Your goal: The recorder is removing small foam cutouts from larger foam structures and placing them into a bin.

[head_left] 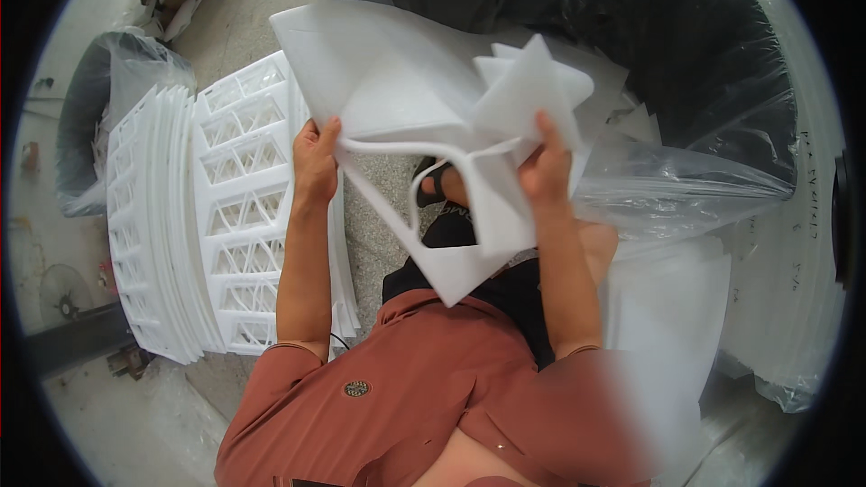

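Note:
A white foam sheet (451, 275) with a large cut-out is held up in front of me, its lower corner hanging over my lap. My left hand (317, 162) is closed on the sheet's left edge, thumb on top. On the other side my right hand (548, 167) is closed, slightly blurred, at several loose pointed foam pieces (528, 95) and the sheet's right part. How its fingers divide between sheet and pieces is hidden. A broad white foam sheet (370, 54) lies behind, curving up at the far left; where it meets the held one is unclear.
Stacks of white foam panels with triangular openings (244, 162) stand to my left. A large dark bin lined with clear plastic (704, 63) is at the far right, a smaller lined bin (86, 126) far left. More foam sheets (672, 316) are at my right. A fan (65, 293) stands left.

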Action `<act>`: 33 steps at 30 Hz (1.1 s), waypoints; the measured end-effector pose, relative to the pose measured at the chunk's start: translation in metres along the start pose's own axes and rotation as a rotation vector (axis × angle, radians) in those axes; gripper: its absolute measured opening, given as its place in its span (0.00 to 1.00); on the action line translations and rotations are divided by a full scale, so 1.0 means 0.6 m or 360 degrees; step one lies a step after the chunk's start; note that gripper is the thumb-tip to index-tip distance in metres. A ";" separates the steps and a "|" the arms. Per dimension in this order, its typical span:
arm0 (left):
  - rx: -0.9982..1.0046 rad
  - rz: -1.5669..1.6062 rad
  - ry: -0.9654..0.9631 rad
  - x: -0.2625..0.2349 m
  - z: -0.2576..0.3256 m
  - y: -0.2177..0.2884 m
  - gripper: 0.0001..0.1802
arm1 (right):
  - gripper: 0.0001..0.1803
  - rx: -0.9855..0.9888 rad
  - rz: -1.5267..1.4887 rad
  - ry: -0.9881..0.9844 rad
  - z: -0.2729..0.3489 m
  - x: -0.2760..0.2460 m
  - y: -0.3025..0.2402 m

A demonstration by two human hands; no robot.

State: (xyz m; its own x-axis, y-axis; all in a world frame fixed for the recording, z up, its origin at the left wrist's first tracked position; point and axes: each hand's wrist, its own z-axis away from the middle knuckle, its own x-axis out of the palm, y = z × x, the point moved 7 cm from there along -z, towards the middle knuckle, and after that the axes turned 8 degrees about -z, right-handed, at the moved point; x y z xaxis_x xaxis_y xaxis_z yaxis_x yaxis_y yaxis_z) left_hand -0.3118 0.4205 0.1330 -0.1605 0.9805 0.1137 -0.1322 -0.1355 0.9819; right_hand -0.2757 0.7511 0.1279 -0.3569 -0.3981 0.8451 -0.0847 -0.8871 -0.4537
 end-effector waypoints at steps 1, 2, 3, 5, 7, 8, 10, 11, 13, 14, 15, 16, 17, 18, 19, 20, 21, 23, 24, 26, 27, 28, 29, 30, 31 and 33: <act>0.0068 -0.0013 -0.0075 0.017 0.003 0.004 0.17 | 0.29 -0.0004 -0.0057 0.0012 -0.025 -0.018 -0.019; 0.0068 -0.0009 -0.0078 0.028 0.004 0.002 0.17 | 0.29 -0.0007 -0.0053 0.0012 -0.036 -0.019 -0.030; 0.0048 0.0079 -0.0076 0.040 0.003 -0.001 0.16 | 0.29 0.0021 -0.0119 0.0170 -0.042 -0.030 -0.034; 0.0043 -0.0077 0.0098 0.021 -0.017 -0.017 0.17 | 0.31 0.0019 -0.0344 0.0252 -0.055 -0.043 -0.047; 0.0044 -0.0141 0.0159 -0.013 -0.029 -0.029 0.17 | 0.31 -0.0196 -0.0200 0.0239 -0.052 -0.054 -0.073; 0.0050 -0.0216 0.0234 -0.034 -0.032 -0.028 0.17 | 0.31 -0.0395 -0.0065 0.0218 -0.047 -0.047 -0.088; 0.0141 -0.0253 0.0214 -0.050 -0.033 -0.024 0.18 | 0.37 -0.0386 -0.0007 0.0202 -0.058 -0.048 -0.111; 0.0128 -0.0470 0.0214 -0.041 -0.024 -0.006 0.18 | 0.40 -0.0308 -0.0264 0.0289 -0.078 -0.067 -0.127; 0.0118 -0.0695 0.0210 -0.027 -0.008 0.013 0.18 | 0.50 -0.0049 -0.0676 0.0658 -0.097 -0.077 -0.103; 0.0087 -0.0677 0.0097 -0.009 -0.007 0.013 0.19 | 0.51 -0.0045 -0.0076 0.0353 -0.097 -0.052 -0.085; 0.0056 -0.0659 -0.0016 0.010 -0.008 0.012 0.21 | 0.52 -0.0044 0.0522 0.0044 -0.095 -0.031 -0.044; 0.0059 -0.0659 -0.0052 0.032 -0.007 0.013 0.21 | 0.54 -0.0254 0.0702 -0.0506 -0.095 -0.024 0.001; 0.0073 -0.0430 -0.0192 0.037 0.000 0.010 0.23 | 0.54 -0.0563 0.1811 -0.0616 -0.032 0.076 0.042; 0.0098 -0.0190 -0.0359 0.055 0.010 0.013 0.24 | 0.58 -0.0334 0.1702 -0.0896 0.005 0.115 0.094; 0.0087 -0.0108 -0.0424 0.074 0.020 0.020 0.27 | 0.63 -0.0652 0.2348 -0.1072 0.038 0.155 0.117; 0.0087 -0.0110 -0.0432 0.084 0.025 0.025 0.27 | 0.63 -0.0656 0.2348 -0.1064 0.040 0.160 0.130; 0.0101 -0.0185 -0.0437 0.092 0.030 0.030 0.27 | 0.66 -0.0652 0.2467 -0.1044 0.038 0.158 0.143; 0.0104 -0.0232 -0.0460 0.095 0.034 0.038 0.29 | 0.68 -0.0584 0.2499 -0.1032 0.030 0.153 0.150; 0.0105 -0.0227 -0.0456 0.092 0.034 0.037 0.29 | 0.68 -0.0584 0.2503 -0.1037 0.029 0.151 0.148; 0.0098 -0.0139 -0.0587 0.093 0.040 0.032 0.30 | 0.67 -0.0617 0.2554 -0.1064 0.036 0.153 0.144; 0.0094 -0.0133 -0.0584 0.092 0.040 0.027 0.30 | 0.67 -0.0610 0.2560 -0.1067 0.038 0.155 0.143; 0.0045 -0.0083 -0.0578 0.091 0.038 0.019 0.30 | 0.66 -0.0609 0.2581 -0.1064 0.040 0.160 0.140; -0.0002 -0.0032 -0.0572 0.090 0.036 0.011 0.31 | 0.65 -0.0608 0.2602 -0.1062 0.041 0.163 0.139; -0.0004 -0.0024 -0.0569 0.089 0.036 0.005 0.31 | 0.65 -0.0605 0.2610 -0.1066 0.041 0.161 0.139; -0.0035 0.0065 -0.0532 0.088 0.036 -0.001 0.30 | 0.63 -0.0608 0.2611 -0.1098 0.042 0.161 0.137; -0.0064 0.0164 -0.0488 0.088 0.040 -0.006 0.29 | 0.61 -0.0609 0.2620 -0.1141 0.044 0.158 0.138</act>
State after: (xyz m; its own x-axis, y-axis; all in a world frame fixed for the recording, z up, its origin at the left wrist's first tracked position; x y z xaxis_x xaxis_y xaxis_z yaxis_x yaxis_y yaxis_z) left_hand -0.2963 0.4763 0.1390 0.1259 0.9577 0.2586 -0.1702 -0.2360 0.9567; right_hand -0.2919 0.6336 0.1779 0.1231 -0.8092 -0.5745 -0.3200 0.5157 -0.7948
